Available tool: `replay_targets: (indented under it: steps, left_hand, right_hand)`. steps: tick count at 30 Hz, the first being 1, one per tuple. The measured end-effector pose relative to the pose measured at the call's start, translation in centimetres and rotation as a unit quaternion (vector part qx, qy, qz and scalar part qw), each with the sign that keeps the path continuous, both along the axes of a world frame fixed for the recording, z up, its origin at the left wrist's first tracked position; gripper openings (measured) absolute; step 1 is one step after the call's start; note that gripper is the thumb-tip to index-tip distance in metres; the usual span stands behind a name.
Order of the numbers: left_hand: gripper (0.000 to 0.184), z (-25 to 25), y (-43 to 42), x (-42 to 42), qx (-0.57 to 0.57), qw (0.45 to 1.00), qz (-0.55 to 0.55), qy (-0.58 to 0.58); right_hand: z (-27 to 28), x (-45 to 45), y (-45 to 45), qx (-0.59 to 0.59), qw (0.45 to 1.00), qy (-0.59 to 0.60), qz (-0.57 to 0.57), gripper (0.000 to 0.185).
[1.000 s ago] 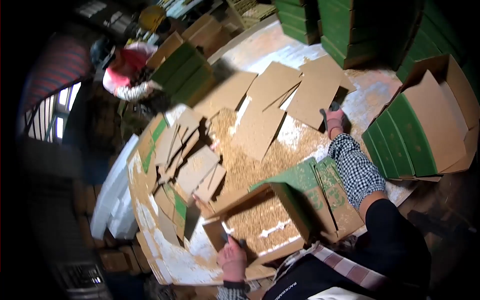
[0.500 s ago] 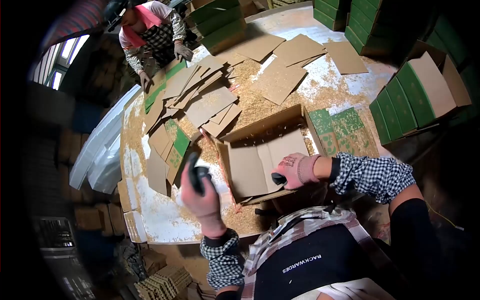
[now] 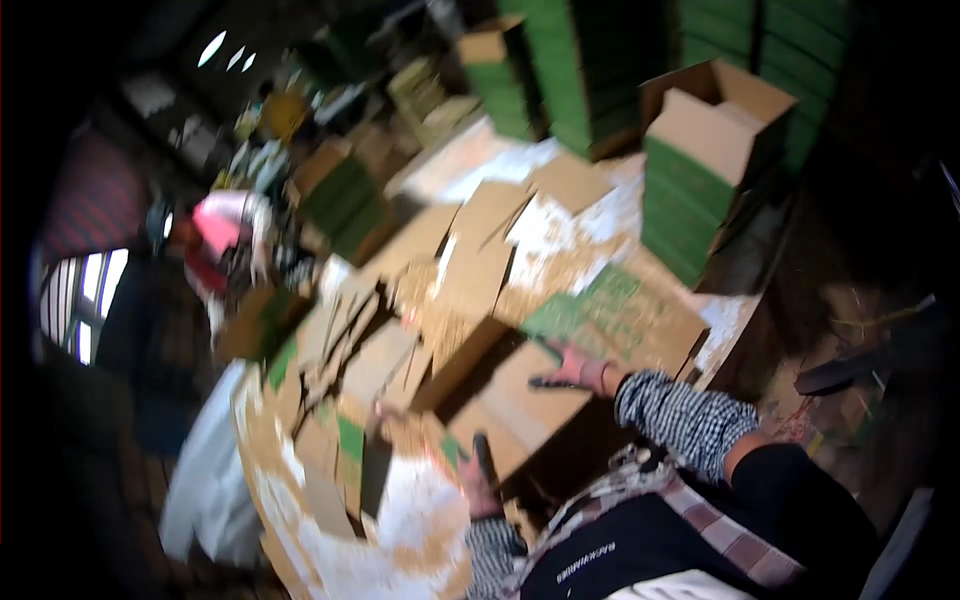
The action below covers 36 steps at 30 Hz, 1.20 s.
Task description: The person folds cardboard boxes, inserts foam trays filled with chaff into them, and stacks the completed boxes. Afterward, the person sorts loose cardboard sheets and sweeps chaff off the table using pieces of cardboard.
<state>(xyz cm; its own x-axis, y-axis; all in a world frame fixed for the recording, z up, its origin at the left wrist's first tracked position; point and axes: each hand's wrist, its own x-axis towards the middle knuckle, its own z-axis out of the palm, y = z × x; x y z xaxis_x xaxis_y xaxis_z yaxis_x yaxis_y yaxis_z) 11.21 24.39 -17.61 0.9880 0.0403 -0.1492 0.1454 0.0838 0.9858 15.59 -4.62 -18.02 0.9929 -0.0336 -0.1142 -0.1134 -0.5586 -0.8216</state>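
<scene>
A brown cardboard box (image 3: 512, 408) stands at the table's near edge, its light panels facing up and its near side in shadow. My right hand (image 3: 578, 368), in a pink glove with dark fingertips, is over the box's right part with its fingers spread. Whether it touches the cardboard I cannot tell. Beside the box's near left corner is my left hand (image 3: 480, 488), gloved alike, its fingers stretched out and apart. Neither hand shows anything held. A green-printed cardboard sheet (image 3: 640, 318) lies just beyond my right hand. The picture is blurred by motion.
Loose cardboard sheets (image 3: 385, 358) and wood shavings cover much of the white table (image 3: 420, 500). An open green box stack (image 3: 690, 190) stands at the right, with taller green stacks (image 3: 565, 75) behind. A person in a pink top (image 3: 222, 222) is across the table.
The view has turned and tilted. My right hand has let go of the box's near edge and opened. My left hand has come down beside the box. The co-worker now has a box in front of them.
</scene>
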Motion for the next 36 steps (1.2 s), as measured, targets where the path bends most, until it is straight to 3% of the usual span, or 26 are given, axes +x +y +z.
replay_targets:
  steps: [1,2,4,5,6,7,8,9,11,13,15,16,17,19,20,21,22,23,26,27,28,29,31,33,34,36]
  left_hand:
    - [0.057,1.5,-0.9,0.0,-0.046,0.998,-0.020,0.029]
    - [0.050,5.0,-2.2,-0.5,-0.031,0.998,-0.034,0.033]
    - [0.045,1.3,0.1,1.7,0.014,0.998,-0.056,0.000]
    - [0.047,1.9,-0.9,3.5,-0.045,0.995,-0.084,-0.019]
    - [0.048,2.2,-0.9,5.6,-0.116,0.986,-0.111,-0.039]
    - [0.047,7.4,-3.8,6.6,-0.208,0.959,-0.186,0.042]
    - [0.047,11.1,-6.3,7.1,-0.214,0.952,-0.210,0.064]
    - [0.047,14.8,-8.9,7.6,-0.218,0.944,-0.233,0.086]
    - [0.046,17.4,-15.5,10.6,-0.244,0.936,-0.252,-0.016]
    - [0.046,20.8,-22.9,12.4,-0.269,0.924,-0.254,-0.091]
    - [0.047,24.8,-32.9,12.4,-0.257,0.926,-0.252,-0.112]
    - [0.048,25.7,-37.4,12.3,-0.231,0.927,-0.265,-0.130]
    - [0.052,24.9,-41.0,13.0,-0.147,0.901,-0.327,-0.242]
    - [0.062,23.4,-48.2,14.4,-0.020,0.790,-0.383,-0.478]
    - [0.059,23.4,-50.2,14.6,-0.021,0.806,-0.429,-0.407]
    - [0.057,24.3,-50.3,14.3,-0.059,0.865,-0.490,-0.089]
    - [0.054,24.4,-49.5,14.1,-0.053,0.865,-0.495,0.060]
    - [0.052,24.5,-47.7,13.9,-0.047,0.867,-0.490,0.080]
    - [0.046,23.3,-42.3,12.0,-0.080,0.881,-0.466,0.018]
    - [0.068,23.8,-42.8,11.1,-0.078,0.885,-0.459,-0.013]
    - [0.068,23.2,-44.0,9.6,-0.031,0.895,-0.373,-0.241]
    - [0.065,23.0,-45.1,9.7,0.090,0.868,-0.331,-0.358]
    - [0.059,24.7,-47.2,9.3,0.271,0.802,-0.331,-0.418]
    - [0.053,26.8,-48.7,9.0,0.359,0.763,-0.357,-0.403]
    - [0.052,27.6,-49.3,8.8,0.395,0.749,-0.351,-0.399]
    - [0.051,28.9,-50.4,8.4,0.472,0.723,-0.333,-0.378]
  right_hand:
    - [-6.1,1.8,-0.4,0.143,0.988,-0.045,0.037,0.107]
    - [2.5,-1.8,-1.3,0.277,0.960,-0.003,0.037,0.102]
    - [4.4,-2.3,-3.6,0.373,0.928,0.011,-0.014,0.096]
    - [7.0,-2.1,-5.6,0.392,0.920,-0.017,-0.018,0.096]
    - [10.1,-1.9,-6.8,0.399,0.916,-0.045,-0.019,0.095]
    - [14.1,-2.4,-9.8,0.354,0.933,-0.055,-0.037,0.086]
    - [14.0,-1.8,-14.5,0.363,0.928,-0.081,0.019,0.077]
    - [16.1,-2.9,-18.1,0.393,0.898,-0.198,0.001,0.070]
    - [23.3,-7.0,-25.7,0.421,0.798,-0.430,-0.029,0.064]
    - [24.5,-9.2,-34.9,0.329,0.734,-0.560,-0.198,0.062]
    - [21.1,-9.1,-45.3,0.232,0.684,-0.556,-0.411,0.060]
    - [17.8,-8.2,-49.8,0.248,0.683,-0.506,-0.466,0.060]
    - [14.7,-7.4,-52.2,0.280,0.687,-0.459,-0.488,0.059]
    - [11.4,-6.2,-53.3,0.317,0.685,-0.438,-0.488,0.058]
    - [10.5,-6.3,-53.2,0.328,0.687,-0.440,-0.476,0.057]
    - [9.6,-6.9,-53.4,0.331,0.694,-0.443,-0.462,0.056]
    - [8.6,-7.6,-53.6,0.339,0.701,-0.447,-0.440,0.056]
    - [7.7,-8.1,-54.2,0.354,0.707,-0.451,-0.414,0.055]
    - [4.5,-8.2,-55.8,0.479,0.694,-0.435,-0.317,0.053]
    - [4.4,-7.6,-56.7,0.519,0.678,-0.440,-0.279,0.053]
    - [5.1,-7.8,-57.0,0.545,0.663,-0.455,-0.239,0.052]
    - [3.9,-7.2,-58.2,0.560,0.659,-0.475,-0.162,0.053]
    - [2.3,-6.8,-60.9,0.574,0.638,-0.514,-0.006,0.057]
    - [4.9,-7.2,-61.2,0.463,0.730,-0.496,-0.080,0.060]
    - [6.7,-7.6,-57.9,0.334,0.799,-0.441,-0.236,0.060]
    - [8.3,-8.6,-56.1,0.228,0.817,-0.371,-0.378,0.059]
